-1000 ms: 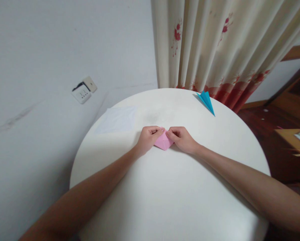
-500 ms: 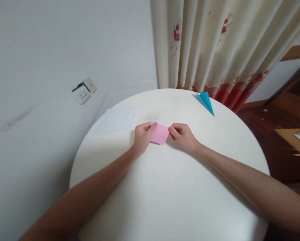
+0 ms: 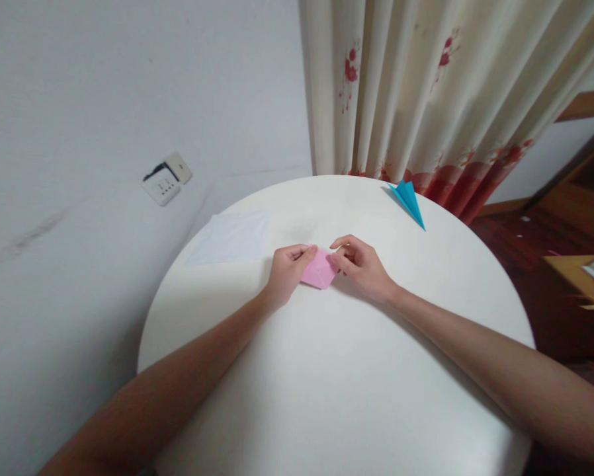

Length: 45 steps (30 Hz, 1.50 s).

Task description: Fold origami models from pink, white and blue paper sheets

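Left hand (image 3: 287, 270) and right hand (image 3: 360, 266) each pinch a side of the pink paper (image 3: 319, 271) on the white table (image 3: 346, 383)

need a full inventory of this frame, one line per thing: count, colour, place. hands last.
pink folded paper: 1, pink, middle of the table, between both hands
blue folded paper: 1, blue, pointed, far right edge of the table by the curtain
white sheet: 1, white, flat on the table's far left
round table: 1, white, centre of view
wall socket: 1, white, on the wall to the left
curtain: 1, cream with red flowers, behind the table
wooden furniture: brown, right edge, partly cut off
left hand: 1, pinching the pink paper's left side
right hand: 1, pinching its right side
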{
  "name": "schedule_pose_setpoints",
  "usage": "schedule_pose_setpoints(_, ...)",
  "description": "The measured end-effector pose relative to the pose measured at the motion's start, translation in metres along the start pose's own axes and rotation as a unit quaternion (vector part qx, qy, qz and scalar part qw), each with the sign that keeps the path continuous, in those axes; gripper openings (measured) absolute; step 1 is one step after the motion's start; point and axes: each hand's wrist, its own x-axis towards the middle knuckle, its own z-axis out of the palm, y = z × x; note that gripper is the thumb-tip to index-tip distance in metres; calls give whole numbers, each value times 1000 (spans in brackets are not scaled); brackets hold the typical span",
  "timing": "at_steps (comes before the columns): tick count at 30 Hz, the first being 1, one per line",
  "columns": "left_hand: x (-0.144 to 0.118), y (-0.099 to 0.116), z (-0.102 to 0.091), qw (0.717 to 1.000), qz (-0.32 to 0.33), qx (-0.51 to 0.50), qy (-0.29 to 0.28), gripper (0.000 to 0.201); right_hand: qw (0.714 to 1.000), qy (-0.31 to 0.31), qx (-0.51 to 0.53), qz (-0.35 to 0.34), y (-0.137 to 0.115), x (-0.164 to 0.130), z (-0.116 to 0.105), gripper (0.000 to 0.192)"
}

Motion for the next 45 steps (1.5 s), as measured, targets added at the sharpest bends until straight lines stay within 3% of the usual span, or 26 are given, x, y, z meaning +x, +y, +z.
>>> schedule_pose_setpoints(3,0,1,0,1000,6,6,-14,35,1000,4,-4,-2,1,-1,3,15)
schedule_pose_setpoints(9,2,3,1,999,24,-29,-33,45,993,116,-8,-19,6,10,-9,13)
schedule_pose_setpoints(13,2,1,1,998,56,-25,-32,45,989,147,-5,-21,8,14,-15,12)
schedule_pose_setpoints(19,2,-2,1,993,113,19,-15,33,989,148,-10,-7,7,13,-13,15)
schedule_pose_setpoints(29,3,2,0,989,113,85,36,41,991,126,-43,7,5,9,-11,25)
schedule_pose_setpoints(33,4,3,-2,983,126,119,61,36,989,101,-107,-31,2,6,-10,30)
schedule_pose_setpoints(45,5,1,-4,969,182,156,58,15,976,123,-170,-56,0,6,-13,15)
